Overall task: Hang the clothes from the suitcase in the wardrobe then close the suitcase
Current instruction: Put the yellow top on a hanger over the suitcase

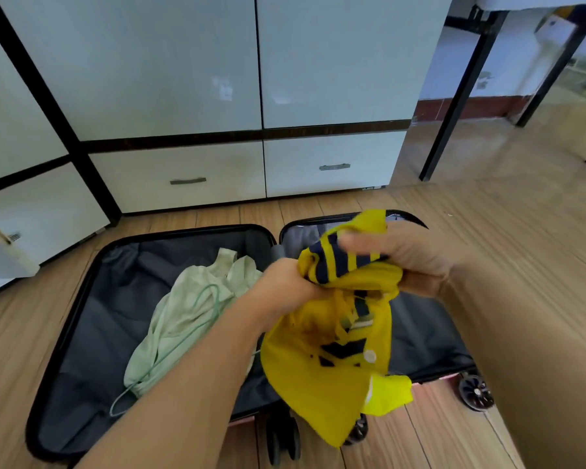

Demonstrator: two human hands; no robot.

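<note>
An open suitcase (92,286) with dark lining lies flat on the wooden floor. A pale green garment (190,313) with a cord lies crumpled in its left half. Above the right half hangs a yellow shirt (325,360) with navy stripes at the collar. My left hand (285,282) grips its bunched top from the left. My right hand (410,255) holds the striped collar from the right, thumb over the fabric. The white wardrobe (183,62) stands right behind the suitcase, its doors closed.
Two white drawers (332,164) with metal handles sit at the wardrobe's base. A second white cabinet (31,214) stands at the left. Black table legs (460,96) rise at the right rear. The suitcase wheels (476,392) point toward me. Wooden floor spreads out to the right.
</note>
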